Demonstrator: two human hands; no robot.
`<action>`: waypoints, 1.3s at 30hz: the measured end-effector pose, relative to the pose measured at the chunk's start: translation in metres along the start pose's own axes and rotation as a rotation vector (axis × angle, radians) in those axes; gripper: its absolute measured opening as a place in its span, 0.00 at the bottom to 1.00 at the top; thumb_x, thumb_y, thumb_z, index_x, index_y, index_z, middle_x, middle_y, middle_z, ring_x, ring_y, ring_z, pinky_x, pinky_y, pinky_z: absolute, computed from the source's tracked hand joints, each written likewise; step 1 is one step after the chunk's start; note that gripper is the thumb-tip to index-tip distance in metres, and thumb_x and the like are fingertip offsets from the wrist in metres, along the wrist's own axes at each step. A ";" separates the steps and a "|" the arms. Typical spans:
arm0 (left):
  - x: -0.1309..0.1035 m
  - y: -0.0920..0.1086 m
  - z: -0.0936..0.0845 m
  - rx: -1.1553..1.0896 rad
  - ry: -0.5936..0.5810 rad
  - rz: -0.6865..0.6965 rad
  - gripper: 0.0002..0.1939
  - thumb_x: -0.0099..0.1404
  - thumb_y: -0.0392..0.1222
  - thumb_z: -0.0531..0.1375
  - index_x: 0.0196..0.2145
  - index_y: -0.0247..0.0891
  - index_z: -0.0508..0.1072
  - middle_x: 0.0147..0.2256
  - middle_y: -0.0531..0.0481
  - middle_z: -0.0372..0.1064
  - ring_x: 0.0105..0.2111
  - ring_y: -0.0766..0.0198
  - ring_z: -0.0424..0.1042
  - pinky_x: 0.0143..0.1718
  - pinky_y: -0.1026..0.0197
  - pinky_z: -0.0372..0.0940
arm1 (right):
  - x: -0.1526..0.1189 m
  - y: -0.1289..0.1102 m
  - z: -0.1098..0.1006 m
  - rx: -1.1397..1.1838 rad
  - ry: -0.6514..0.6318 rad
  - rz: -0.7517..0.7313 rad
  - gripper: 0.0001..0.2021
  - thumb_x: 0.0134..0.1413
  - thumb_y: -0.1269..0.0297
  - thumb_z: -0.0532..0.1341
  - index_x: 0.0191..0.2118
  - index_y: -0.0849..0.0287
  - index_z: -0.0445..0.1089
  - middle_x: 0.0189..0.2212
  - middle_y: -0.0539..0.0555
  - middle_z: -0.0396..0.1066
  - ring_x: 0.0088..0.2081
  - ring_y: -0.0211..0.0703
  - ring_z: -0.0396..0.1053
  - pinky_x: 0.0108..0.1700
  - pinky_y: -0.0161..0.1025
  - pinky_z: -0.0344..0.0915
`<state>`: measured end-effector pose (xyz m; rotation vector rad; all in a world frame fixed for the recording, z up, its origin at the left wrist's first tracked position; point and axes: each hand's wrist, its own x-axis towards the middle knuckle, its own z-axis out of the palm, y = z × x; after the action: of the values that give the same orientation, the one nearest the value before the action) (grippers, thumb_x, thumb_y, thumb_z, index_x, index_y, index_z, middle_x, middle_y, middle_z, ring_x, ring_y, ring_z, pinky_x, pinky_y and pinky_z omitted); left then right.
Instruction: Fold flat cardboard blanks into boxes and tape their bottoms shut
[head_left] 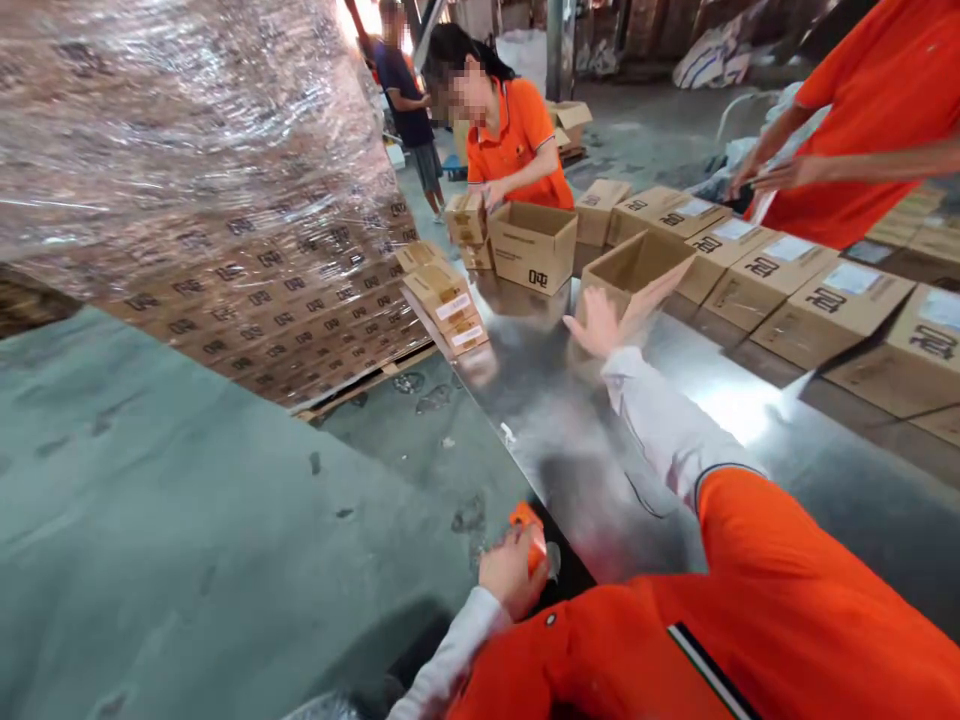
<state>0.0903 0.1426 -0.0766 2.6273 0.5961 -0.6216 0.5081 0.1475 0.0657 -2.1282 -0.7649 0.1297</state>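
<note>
My right hand (pixel 598 324) reaches forward over the metal table (pixel 547 420), fingers spread, against the near left side of an open cardboard box (pixel 637 268). That box has its top open, with a flap leaning out on the right. Low down by the table's edge, my left hand (pixel 514 572) is closed around an orange tape dispenser (pixel 531 530), part of which the fingers hide. Another open carton (pixel 534 250) with a black printed mark stands just beyond, and small brown boxes (pixel 448 305) lie at the table's left edge.
Closed cartons (pixel 825 300) with labels line the table's right side. A co-worker (pixel 517 130) in orange handles small boxes across the table; another person (pixel 870 150) stands at the right. Film-wrapped pallet goods (pixel 247 230) rise at left above the green floor (pixel 187 520).
</note>
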 end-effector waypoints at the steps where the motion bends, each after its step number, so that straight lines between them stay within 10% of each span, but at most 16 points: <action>1: 0.011 0.007 -0.002 0.040 0.043 0.096 0.33 0.70 0.46 0.58 0.71 0.46 0.66 0.63 0.36 0.72 0.59 0.43 0.76 0.58 0.46 0.73 | -0.013 -0.004 0.005 0.197 -0.030 -0.009 0.40 0.67 0.41 0.56 0.74 0.65 0.57 0.76 0.68 0.49 0.78 0.57 0.42 0.77 0.63 0.40; 5: 0.074 0.053 -0.023 0.103 0.131 0.498 0.33 0.66 0.31 0.62 0.68 0.45 0.71 0.49 0.42 0.81 0.52 0.49 0.79 0.61 0.47 0.71 | -0.085 -0.010 -0.003 0.792 -0.185 0.013 0.46 0.61 0.20 0.37 0.70 0.43 0.62 0.69 0.55 0.64 0.68 0.52 0.64 0.69 0.62 0.63; 10: 0.128 0.111 -0.061 -0.051 0.305 0.529 0.19 0.70 0.31 0.62 0.56 0.39 0.81 0.47 0.41 0.81 0.51 0.51 0.78 0.61 0.47 0.70 | -0.168 -0.014 -0.052 1.292 -0.223 0.036 0.40 0.57 0.18 0.46 0.65 0.32 0.66 0.71 0.46 0.60 0.71 0.54 0.59 0.70 0.66 0.58; 17: 0.063 0.114 -0.094 -0.511 0.980 0.580 0.14 0.74 0.50 0.63 0.50 0.42 0.84 0.47 0.44 0.80 0.49 0.57 0.78 0.57 0.52 0.72 | -0.253 -0.016 -0.103 1.011 -0.304 0.111 0.47 0.59 0.18 0.38 0.76 0.36 0.49 0.75 0.53 0.50 0.73 0.59 0.54 0.67 0.70 0.59; 22: -0.020 0.139 -0.046 -0.404 0.918 0.511 0.16 0.78 0.49 0.59 0.42 0.42 0.86 0.40 0.46 0.82 0.45 0.59 0.78 0.54 0.53 0.73 | -0.328 -0.006 -0.113 0.923 -0.531 0.134 0.51 0.53 0.15 0.40 0.78 0.31 0.44 0.76 0.50 0.48 0.75 0.62 0.51 0.68 0.70 0.59; 26: -0.084 0.144 0.002 -0.306 0.716 0.331 0.14 0.78 0.43 0.58 0.43 0.41 0.85 0.42 0.45 0.82 0.46 0.59 0.78 0.55 0.55 0.71 | -0.380 0.000 -0.100 1.067 -0.780 0.196 0.42 0.53 0.17 0.50 0.71 0.24 0.58 0.77 0.41 0.45 0.77 0.59 0.46 0.69 0.69 0.59; 33: -0.196 0.118 0.081 -0.364 0.460 -0.001 0.09 0.74 0.37 0.61 0.37 0.37 0.81 0.42 0.42 0.80 0.43 0.58 0.75 0.49 0.59 0.68 | -0.444 -0.013 -0.026 0.975 -1.395 0.361 0.34 0.52 0.22 0.62 0.62 0.26 0.71 0.76 0.44 0.49 0.77 0.61 0.45 0.68 0.73 0.59; 39: -0.277 0.110 0.149 -0.821 0.543 -0.278 0.12 0.70 0.33 0.64 0.27 0.40 0.75 0.38 0.48 0.79 0.42 0.62 0.76 0.48 0.63 0.68 | -0.494 -0.052 0.043 0.685 -1.864 0.455 0.33 0.53 0.24 0.62 0.62 0.29 0.73 0.75 0.47 0.52 0.76 0.62 0.51 0.67 0.70 0.63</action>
<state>-0.1322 -0.1032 -0.0364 1.9071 1.1008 0.2680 0.0692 -0.0780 -0.0066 -0.9484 -0.8701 2.3763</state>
